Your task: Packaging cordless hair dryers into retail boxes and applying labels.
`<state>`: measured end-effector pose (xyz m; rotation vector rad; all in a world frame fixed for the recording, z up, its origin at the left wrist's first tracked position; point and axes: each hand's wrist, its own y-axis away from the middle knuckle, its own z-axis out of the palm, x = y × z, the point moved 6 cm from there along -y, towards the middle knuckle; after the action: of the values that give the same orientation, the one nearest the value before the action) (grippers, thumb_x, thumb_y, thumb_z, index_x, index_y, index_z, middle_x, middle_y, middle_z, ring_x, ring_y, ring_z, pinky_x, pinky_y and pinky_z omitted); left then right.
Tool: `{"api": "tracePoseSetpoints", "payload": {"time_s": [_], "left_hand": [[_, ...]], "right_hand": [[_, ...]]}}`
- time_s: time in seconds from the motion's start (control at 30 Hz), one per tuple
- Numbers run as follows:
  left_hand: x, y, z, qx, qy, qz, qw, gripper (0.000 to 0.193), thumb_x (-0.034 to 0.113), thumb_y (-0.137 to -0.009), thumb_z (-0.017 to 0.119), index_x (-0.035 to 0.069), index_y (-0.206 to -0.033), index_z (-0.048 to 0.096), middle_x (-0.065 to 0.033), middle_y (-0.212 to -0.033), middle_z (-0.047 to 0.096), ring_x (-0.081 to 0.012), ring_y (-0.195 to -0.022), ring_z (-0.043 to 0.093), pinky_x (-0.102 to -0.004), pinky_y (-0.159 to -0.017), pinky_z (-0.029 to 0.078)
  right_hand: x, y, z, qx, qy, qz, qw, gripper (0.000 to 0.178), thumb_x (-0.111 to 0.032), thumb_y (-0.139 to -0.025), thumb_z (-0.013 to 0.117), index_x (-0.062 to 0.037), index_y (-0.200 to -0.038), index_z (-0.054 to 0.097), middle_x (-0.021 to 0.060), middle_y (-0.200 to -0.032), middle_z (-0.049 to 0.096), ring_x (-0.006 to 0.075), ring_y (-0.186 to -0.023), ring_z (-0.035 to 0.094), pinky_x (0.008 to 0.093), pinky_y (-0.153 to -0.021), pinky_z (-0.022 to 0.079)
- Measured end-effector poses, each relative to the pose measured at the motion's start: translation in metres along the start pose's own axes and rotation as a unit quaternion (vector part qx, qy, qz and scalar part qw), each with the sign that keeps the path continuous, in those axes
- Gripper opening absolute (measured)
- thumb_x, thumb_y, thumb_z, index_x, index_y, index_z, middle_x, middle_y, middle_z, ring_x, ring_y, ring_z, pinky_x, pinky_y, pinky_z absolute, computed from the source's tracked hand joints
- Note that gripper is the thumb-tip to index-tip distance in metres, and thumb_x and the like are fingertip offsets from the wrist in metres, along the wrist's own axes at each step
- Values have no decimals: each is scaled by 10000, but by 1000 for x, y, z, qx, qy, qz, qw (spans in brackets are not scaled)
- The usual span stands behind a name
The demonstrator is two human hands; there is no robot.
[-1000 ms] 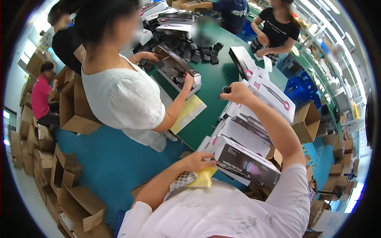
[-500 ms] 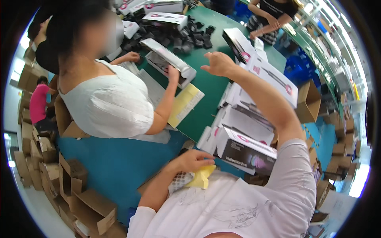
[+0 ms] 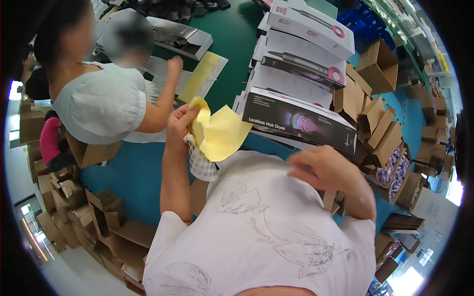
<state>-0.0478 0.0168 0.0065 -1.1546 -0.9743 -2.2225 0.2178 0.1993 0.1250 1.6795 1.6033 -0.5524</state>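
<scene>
My left hand (image 3: 181,121) is closed on a yellow sheet (image 3: 223,135), which is bent and spread open in front of my chest. A white strip with rows of round dots (image 3: 201,165) hangs below the same hand, looking like a sticker sheet. In front of my shirt on the right is my right hand (image 3: 323,167), blurred by motion, and whether it holds anything does not show. Just beyond it lies a black and white hair dryer box (image 3: 301,121), nearest me in a row of similar boxes (image 3: 306,69) on the green table.
On the left a co-worker in a white top (image 3: 106,101) stands at the table (image 3: 232,32), close to an open box (image 3: 180,39) and a yellow-and-white sheet (image 3: 205,76). Black parts (image 3: 182,11) are piled at the back. Cardboard cartons (image 3: 377,66) stand on the floor at both sides.
My right hand has come back from above the table to my chest. My left hand has risen with the yellow sheet, now more unfolded. The co-worker's hand has left the open box.
</scene>
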Motion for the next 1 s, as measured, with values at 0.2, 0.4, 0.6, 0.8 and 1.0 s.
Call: {"api": "tracePoseSetpoints", "payload": {"time_s": [0.2,0.4,0.6,0.8,1.0], "left_hand": [[9,28,40,20,-133,36,990,242,282,-1005,598,40,-1004,616,-93,-696,676,-154,-493,639,-231,-430,441],[1,33,94,24,-210,71,975,262,294,-1010,611,33,-1025,607,-14,-757,659,-39,-550,562,-201,-442,389],[-10,15,114,33,-117,122,985,277,302,-1029,578,27,-1054,598,-27,-832,667,-72,-655,624,-215,-534,478],[-9,10,112,86,40,94,991,317,293,-1021,578,7,-1159,571,-100,-1027,674,-197,-851,700,-324,-725,578],[-19,18,112,117,80,93,986,399,351,-1011,577,-1,-1197,560,-126,-1060,667,-237,-874,707,-371,-736,588]], "right_hand": [[32,3,-1,375,112,28,920,465,-136,-813,794,-54,-1243,638,236,-1260,592,390,-1109,617,376,-913,519],[19,-12,-5,409,-25,-76,909,402,-176,-831,804,-13,-1165,652,170,-1211,656,316,-1086,656,359,-933,517],[-4,-2,22,501,-1,-225,835,174,-26,-800,779,-15,-906,641,53,-687,613,129,-546,554,246,-476,395],[20,-17,55,405,-84,-65,908,447,-197,-856,786,45,-1196,624,165,-1156,661,267,-962,696,327,-833,561],[52,-47,102,187,-548,100,809,617,-413,-892,749,49,-1268,592,158,-1121,653,211,-915,670,347,-781,560]]}}
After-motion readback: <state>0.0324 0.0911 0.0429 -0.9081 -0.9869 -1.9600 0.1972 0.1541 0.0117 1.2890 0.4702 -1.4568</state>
